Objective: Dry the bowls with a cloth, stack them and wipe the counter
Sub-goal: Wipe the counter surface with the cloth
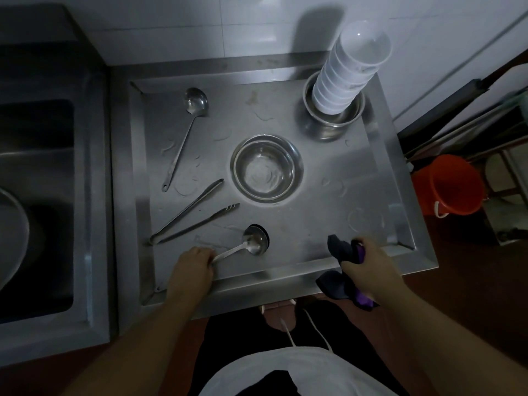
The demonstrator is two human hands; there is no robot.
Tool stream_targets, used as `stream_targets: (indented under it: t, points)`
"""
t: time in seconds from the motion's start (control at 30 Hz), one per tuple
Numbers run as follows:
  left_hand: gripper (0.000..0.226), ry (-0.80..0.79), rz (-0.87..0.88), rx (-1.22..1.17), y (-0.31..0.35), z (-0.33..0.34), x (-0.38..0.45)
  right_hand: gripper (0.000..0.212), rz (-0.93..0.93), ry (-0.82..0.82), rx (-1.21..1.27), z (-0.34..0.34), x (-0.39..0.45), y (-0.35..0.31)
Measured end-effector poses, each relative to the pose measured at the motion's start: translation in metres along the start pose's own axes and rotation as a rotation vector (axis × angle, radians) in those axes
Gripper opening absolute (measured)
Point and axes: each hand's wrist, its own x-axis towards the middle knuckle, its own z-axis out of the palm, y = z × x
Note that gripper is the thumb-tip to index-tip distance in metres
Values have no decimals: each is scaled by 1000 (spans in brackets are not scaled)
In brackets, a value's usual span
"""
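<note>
A person stood at a recessed stainless-steel counter [285,270], seen from above in dim light. The left hand [194,262], at the near edge, had its fingers curled round the handle of a small steel ladle [253,242] whose bowl lay over a dark drain hole. The right hand [368,258], near and to the right, gripped a bunched dark cloth with purple trim [343,250], fingers closed around it, a loose end hanging over the counter's near rim.

The bowls looked mostly dealt with: a tall leaning stack of white plastic bowls [343,75] stood inside a round steel bowl [331,124] at the far right. One empty shallow steel bowl [267,168] sat alone in the middle, apparently not yet stacked.

A long steel ladle [185,130] and steel tongs [191,215] lay to the left, amid faint water rings. Judging by this, utensils were being cleared for wiping; next, the ladle needed lifting aside so the cloth could pass.
</note>
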Motion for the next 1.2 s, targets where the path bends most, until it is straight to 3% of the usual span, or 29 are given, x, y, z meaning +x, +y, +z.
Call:
stream_targets:
  t: [0.13,0.4,0.53,0.63,0.83,0.97,1.1,1.2]
  points:
    - [23,-4,-9,45,9,-2,-1,55,-77,9,-17,3,12,-2]
    - [23,169,-85,-73,52,-22,14,64,-331,7,-95,25,85,-57]
    - [24,226,-111,-117,73,-27,17,55,-499,101,-212,53,118,-87]
    - [27,254,-141,-156,85,-27,18,48,-646,66,-224,78,136,-96]
    - [25,265,-99,-172,113,-29,29,63,-999,-6,-307,105,134,-56]
    - [26,222,-69,-185,140,-30,46,56,-1205,-137,-441,106,95,14]
    - [26,190,-14,-163,167,-32,54,53,-1136,-61,-512,68,95,64]
    - [28,164,37,-126,175,-36,53,60,-949,21,-568,19,119,97]
